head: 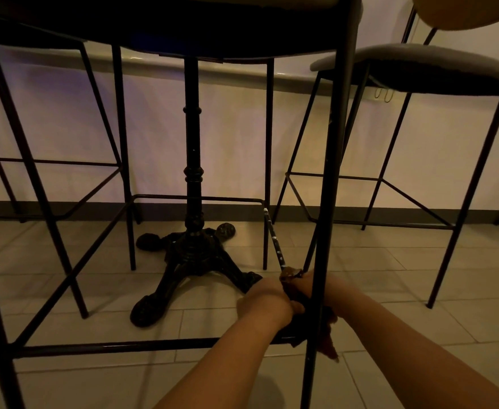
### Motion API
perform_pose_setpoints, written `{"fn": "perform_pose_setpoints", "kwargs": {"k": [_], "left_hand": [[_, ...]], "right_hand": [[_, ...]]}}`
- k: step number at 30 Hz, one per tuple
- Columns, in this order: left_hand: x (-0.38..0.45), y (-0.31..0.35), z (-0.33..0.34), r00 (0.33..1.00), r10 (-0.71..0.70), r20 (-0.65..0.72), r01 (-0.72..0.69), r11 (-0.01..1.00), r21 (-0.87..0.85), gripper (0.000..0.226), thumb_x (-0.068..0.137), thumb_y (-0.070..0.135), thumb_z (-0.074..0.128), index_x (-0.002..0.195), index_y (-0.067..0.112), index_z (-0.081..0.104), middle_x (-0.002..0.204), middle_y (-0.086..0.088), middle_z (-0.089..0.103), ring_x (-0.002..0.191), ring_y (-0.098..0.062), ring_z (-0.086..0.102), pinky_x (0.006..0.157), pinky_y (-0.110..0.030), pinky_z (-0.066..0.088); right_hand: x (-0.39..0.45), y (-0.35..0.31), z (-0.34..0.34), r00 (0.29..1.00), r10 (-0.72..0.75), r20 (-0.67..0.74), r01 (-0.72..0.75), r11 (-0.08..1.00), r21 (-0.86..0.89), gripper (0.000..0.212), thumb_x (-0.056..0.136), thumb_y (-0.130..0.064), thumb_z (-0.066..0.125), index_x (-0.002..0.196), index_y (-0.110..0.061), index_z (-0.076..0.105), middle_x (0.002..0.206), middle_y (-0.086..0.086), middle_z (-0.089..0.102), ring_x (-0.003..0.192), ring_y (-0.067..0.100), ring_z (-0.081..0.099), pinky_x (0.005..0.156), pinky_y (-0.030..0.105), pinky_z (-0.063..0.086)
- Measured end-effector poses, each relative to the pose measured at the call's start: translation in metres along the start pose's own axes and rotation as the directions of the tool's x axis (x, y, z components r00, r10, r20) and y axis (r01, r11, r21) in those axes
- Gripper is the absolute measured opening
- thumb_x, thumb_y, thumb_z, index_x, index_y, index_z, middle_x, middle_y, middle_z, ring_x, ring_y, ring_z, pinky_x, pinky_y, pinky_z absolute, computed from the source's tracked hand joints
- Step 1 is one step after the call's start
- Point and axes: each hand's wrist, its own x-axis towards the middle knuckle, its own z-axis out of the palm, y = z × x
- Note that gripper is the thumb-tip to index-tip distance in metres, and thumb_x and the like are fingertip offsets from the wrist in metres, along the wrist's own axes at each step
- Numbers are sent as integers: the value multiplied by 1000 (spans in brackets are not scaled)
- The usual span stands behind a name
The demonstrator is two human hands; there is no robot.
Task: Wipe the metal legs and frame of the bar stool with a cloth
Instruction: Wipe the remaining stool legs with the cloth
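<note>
The bar stool's black metal frame fills the view from below its seat. Its near right leg [328, 184] runs down past my hands, and a footrest bar [118, 346] crosses low at the front. A dark brown cloth [298, 296] is wrapped round the right side footrest bar [275, 240], where that bar meets the leg. My left hand [264, 299] grips the cloth from the left. My right hand [311, 283] grips it from the right, partly hidden behind the leg. A loose end of the cloth hangs below the front bar.
An ornate black cast-iron table pedestal [193, 249] stands on the tiled floor inside the stool's footprint. Another stool [413, 66] with a grey seat stands at right, and a further stool frame [44, 163] at left. A pale wall with a dark skirting runs behind.
</note>
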Motion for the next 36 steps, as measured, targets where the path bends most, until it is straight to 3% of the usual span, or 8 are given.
{"fn": "perform_pose_setpoints", "kwargs": {"k": [4, 8, 14, 19, 21, 25, 28, 36], "left_hand": [[1, 5, -1, 1000, 9, 7, -9, 1000, 22, 26, 84, 37, 66, 101, 18, 61, 104, -5, 67, 97, -22, 64, 90, -37, 52], [6, 8, -4, 1000, -4, 18, 5, 1000, -26, 17, 84, 32, 66, 87, 17, 59, 93, -3, 66, 91, -21, 66, 86, -35, 54], [11, 8, 0, 997, -30, 64, 41, 984, -175, 16, 80, 29, 69, 85, 19, 57, 93, -7, 70, 85, -23, 69, 85, -37, 56], [12, 8, -1, 998, -20, 58, 29, 986, -163, 24, 81, 31, 68, 99, 16, 63, 97, -7, 70, 87, -22, 69, 85, -36, 56], [10, 8, 1, 999, -15, 45, 22, 987, -158, 27, 81, 32, 69, 101, 15, 64, 99, -8, 69, 91, -24, 68, 87, -38, 55], [6, 7, 2, 1000, -29, 6, 30, 992, -123, 25, 84, 33, 66, 101, 14, 64, 102, -8, 68, 94, -24, 66, 90, -38, 53], [5, 6, 1, 999, -33, 12, 34, 987, -157, 30, 81, 35, 68, 103, 15, 64, 101, -8, 68, 94, -25, 66, 90, -38, 53], [16, 3, 2, 999, 10, -31, -17, 977, -211, 27, 84, 31, 66, 105, 14, 65, 102, -8, 69, 94, -24, 67, 89, -38, 54]], "right_hand": [[-10, 5, 1, 996, -90, -13, 90, 996, 19, 39, 94, -46, 48, 107, -10, 58, 97, 11, 64, 94, 27, 64, 89, 37, 53], [-18, 0, -7, 983, -181, 41, 183, 982, -43, 27, 96, -35, 50, 105, -12, 60, 104, 9, 63, 107, 25, 61, 97, 34, 48], [20, -7, -3, 993, -111, -29, 112, 993, 40, 26, 90, -41, 58, 82, -16, 59, 84, 4, 64, 87, 19, 65, 72, 26, 51], [30, 2, -1, 980, -184, -80, 190, 979, 73, 32, 92, -36, 56, 106, -8, 63, 108, 11, 66, 78, 13, 62, 56, 18, 44], [30, 5, 1, 972, -200, -126, 216, 967, 132, 34, 94, -31, 55, 114, -5, 62, 114, 14, 65, 88, 21, 66, 49, 18, 40], [20, 2, 4, 994, -100, -51, 106, 985, 135, 37, 96, -46, 44, 81, -14, 55, 79, 8, 63, 71, 20, 64, 51, 26, 46], [22, 0, 3, 987, -153, -41, 156, 986, 67, 27, 94, -39, 52, 76, -19, 53, 85, 4, 62, 84, 18, 63, 79, 30, 52], [48, -5, 4, 989, -130, -69, 134, 989, 65, 25, 87, -39, 62, 79, -14, 63, 72, 3, 67, 65, 14, 65, 57, 24, 50]]}}
